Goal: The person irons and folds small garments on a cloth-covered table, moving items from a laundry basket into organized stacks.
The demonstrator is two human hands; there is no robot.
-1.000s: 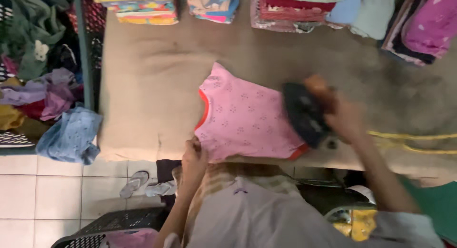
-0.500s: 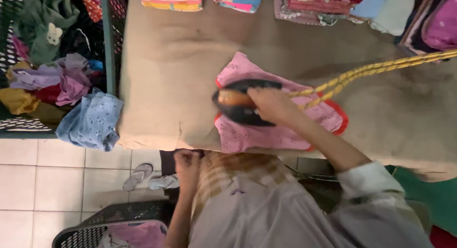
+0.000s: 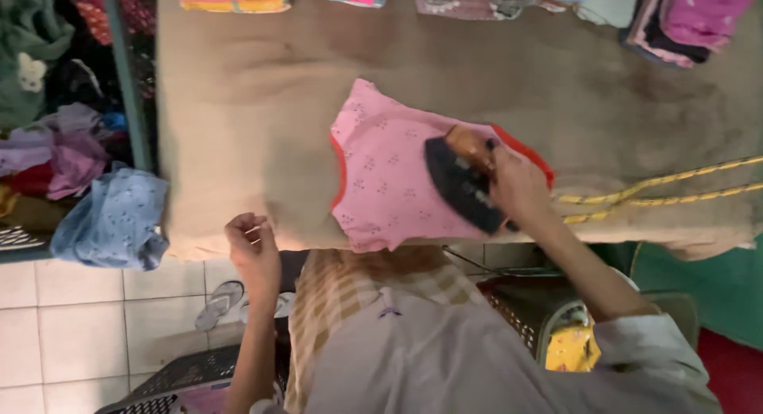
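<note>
The right hand (image 3: 517, 183), fingers closed round a dark flat iron (image 3: 461, 183), presses the small pink cotton garment (image 3: 381, 176) at its three o'clock side, much unpressed, while the left hand (image 3: 253, 247) rests loosely curled and empty at eight o'clock.

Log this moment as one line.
right hand: grips iron on pink shirt | left hand: at table edge, off shirt

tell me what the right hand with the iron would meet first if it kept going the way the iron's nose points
The right hand drives the iron up-left, so probably just more pink shirt, then bare table cover. Depth is unclear.
</note>
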